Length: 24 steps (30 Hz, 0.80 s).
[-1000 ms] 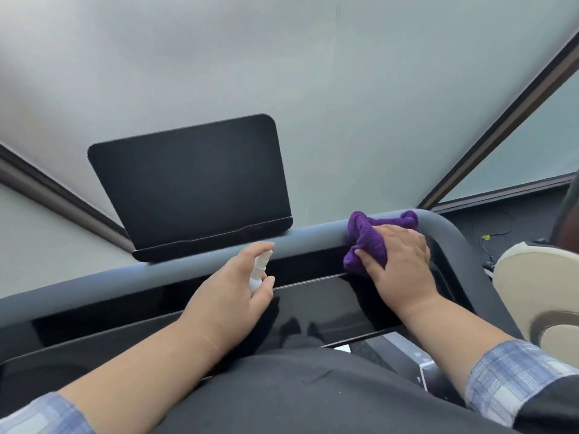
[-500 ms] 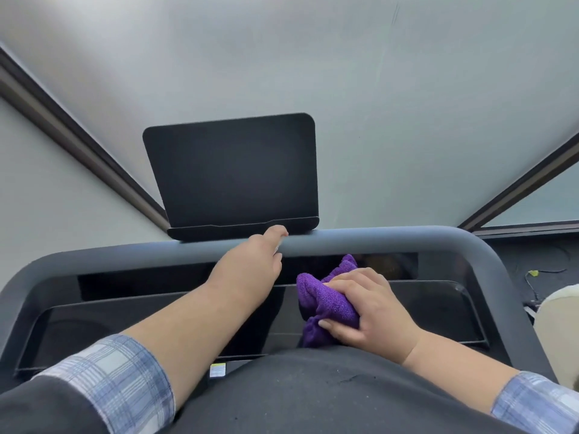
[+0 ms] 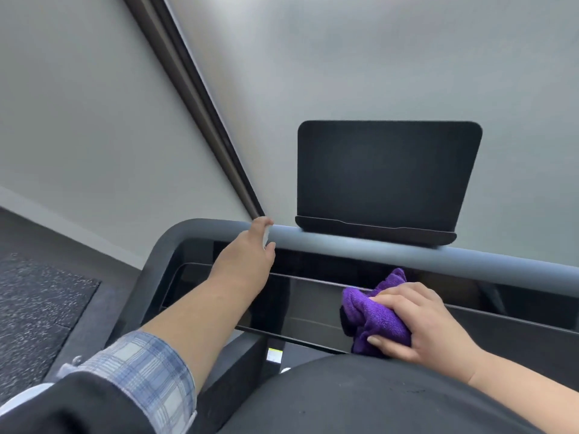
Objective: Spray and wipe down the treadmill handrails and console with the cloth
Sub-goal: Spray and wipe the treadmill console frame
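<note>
On the glossy black console (image 3: 313, 311), the right hand (image 3: 419, 327) has its fingers (image 3: 398, 300) curled around a bunched purple cloth (image 3: 372, 317). The left hand (image 3: 247, 255) reaches to the grey handrail (image 3: 407, 258); something white sits between its fingers, can't tell the grip.

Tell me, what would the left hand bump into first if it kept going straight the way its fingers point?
Probably the grey handrail: the left hand already reaches its near edge.

Left hand (image 3: 247, 255) at handrail (image 3: 391, 256), left of tablet stand (image 3: 387, 177) on it. Right hand (image 3: 419, 324) with cloth (image 3: 372, 314) on console (image 3: 313, 305), below rail.
</note>
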{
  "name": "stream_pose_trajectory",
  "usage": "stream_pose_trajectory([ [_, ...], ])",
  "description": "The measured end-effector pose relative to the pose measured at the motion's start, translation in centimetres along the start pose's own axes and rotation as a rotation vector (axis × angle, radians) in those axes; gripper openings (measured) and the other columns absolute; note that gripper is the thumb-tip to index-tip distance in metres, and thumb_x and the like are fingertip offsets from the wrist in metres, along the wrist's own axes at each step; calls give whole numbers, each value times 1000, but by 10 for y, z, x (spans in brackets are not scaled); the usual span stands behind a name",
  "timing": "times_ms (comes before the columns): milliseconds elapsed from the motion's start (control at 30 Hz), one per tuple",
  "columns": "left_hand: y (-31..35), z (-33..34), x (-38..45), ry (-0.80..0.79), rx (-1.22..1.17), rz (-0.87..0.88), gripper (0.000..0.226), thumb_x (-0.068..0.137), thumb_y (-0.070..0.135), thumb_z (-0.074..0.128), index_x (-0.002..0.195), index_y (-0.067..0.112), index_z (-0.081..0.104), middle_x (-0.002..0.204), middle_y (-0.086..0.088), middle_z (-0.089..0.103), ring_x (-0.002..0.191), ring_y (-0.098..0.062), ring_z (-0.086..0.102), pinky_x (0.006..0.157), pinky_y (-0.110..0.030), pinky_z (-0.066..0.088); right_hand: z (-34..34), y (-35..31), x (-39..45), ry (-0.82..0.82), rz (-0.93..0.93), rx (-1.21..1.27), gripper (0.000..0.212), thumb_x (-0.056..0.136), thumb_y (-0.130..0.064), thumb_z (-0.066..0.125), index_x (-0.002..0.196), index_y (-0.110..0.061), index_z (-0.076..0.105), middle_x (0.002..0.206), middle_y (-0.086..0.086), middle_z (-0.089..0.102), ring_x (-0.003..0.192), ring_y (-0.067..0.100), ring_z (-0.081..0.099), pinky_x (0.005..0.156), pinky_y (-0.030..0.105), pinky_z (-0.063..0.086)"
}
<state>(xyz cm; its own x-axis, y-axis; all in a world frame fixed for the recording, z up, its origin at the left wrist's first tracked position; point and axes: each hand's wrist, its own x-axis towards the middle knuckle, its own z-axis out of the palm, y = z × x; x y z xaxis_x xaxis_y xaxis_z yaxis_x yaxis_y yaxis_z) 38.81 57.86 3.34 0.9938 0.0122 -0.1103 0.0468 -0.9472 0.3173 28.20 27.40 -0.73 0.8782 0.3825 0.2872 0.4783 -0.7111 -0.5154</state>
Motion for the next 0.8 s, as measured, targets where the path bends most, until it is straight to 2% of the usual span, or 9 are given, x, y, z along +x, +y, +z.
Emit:
stream_pose_trajectory([
  [67, -14, -2, 7, -34, 25, -7, 38, 100, 34, 47, 134, 38, 28, 89, 6, 55, 64, -10, 56, 62, -34, 53, 5, -9, 6, -16, 8, -9, 58, 88, -71, 51, 111, -22, 72, 106, -11, 67, 98, 15, 59, 87, 44, 52],
  [200, -21, -3, 13, -44, -72, -10, 37, 99, 37, 47, 130, 42, 30, 85, 13, 52, 68, -11, 56, 65, -37, 53, 11, -24, 12, 9, 75, -18, 62, 87, -71, 50, 110, -18, 73, 107, -9, 68, 97, 22, 62, 88, 49, 52],
  [333, -16, 3, 1, -35, -171, 52, 44, 99, 39, 49, 136, 44, 27, 88, 14, 51, 70, -2, 53, 56, -20, 39, 2, -22, 2, 190, 318, 23, 43, 84, -63, 57, 115, -34, 64, 112, -23, 58, 108, 10, 47, 99, 36, 36],
  [400, -14, 9, -10, -47, -226, 93, 47, 98, 39, 50, 139, 44, 27, 94, 21, 51, 75, 2, 53, 60, -12, 35, -11, -12, -6, 319, 447, -29, 36, 86, -60, 55, 115, -40, 59, 110, -19, 58, 109, 11, 44, 99, 33, 31],
  [467, -10, 16, -23, -58, -273, 137, 48, 98, 39, 52, 138, 46, 27, 98, 23, 48, 77, 7, 51, 63, -9, 34, -27, 5, -14, 387, 585, -123, 36, 88, -60, 51, 115, -37, 59, 108, -13, 58, 110, 17, 45, 100, 36, 31],
  [567, -4, 23, -42, -79, -320, 197, 49, 95, 36, 57, 134, 47, 30, 88, 23, 50, 73, 8, 53, 57, -8, 37, -36, 27, -20, 275, 793, -245, 48, 90, -60, 48, 128, -32, 55, 127, -2, 57, 124, 25, 39, 108, 48, 30],
  [633, -3, 24, -50, -109, -353, 236, 49, 94, 35, 59, 131, 50, 31, 85, 21, 52, 76, 6, 55, 58, -6, 37, -25, 32, -18, 141, 874, -318, 57, 93, -60, 49, 142, -30, 47, 149, 3, 42, 140, 25, 26, 116, 51, 20],
  [700, -7, 22, -57, -138, -370, 284, 49, 93, 35, 59, 131, 51, 31, 88, 23, 52, 78, 5, 55, 61, -6, 36, -7, 27, -7, 82, 885, -345, 66, 93, -59, 49, 150, -29, 37, 160, 1, 28, 148, 21, 11, 120, 51, 11],
  [800, -22, 15, -68, -173, -397, 324, 50, 93, 36, 59, 130, 54, 32, 93, 32, 52, 86, 7, 53, 68, -4, 37, 22, 6, 15, 33, 811, -353, 70, 94, -59, 46, 154, -28, 29, 164, -1, 21, 151, 17, 2, 120, 51, 7],
])
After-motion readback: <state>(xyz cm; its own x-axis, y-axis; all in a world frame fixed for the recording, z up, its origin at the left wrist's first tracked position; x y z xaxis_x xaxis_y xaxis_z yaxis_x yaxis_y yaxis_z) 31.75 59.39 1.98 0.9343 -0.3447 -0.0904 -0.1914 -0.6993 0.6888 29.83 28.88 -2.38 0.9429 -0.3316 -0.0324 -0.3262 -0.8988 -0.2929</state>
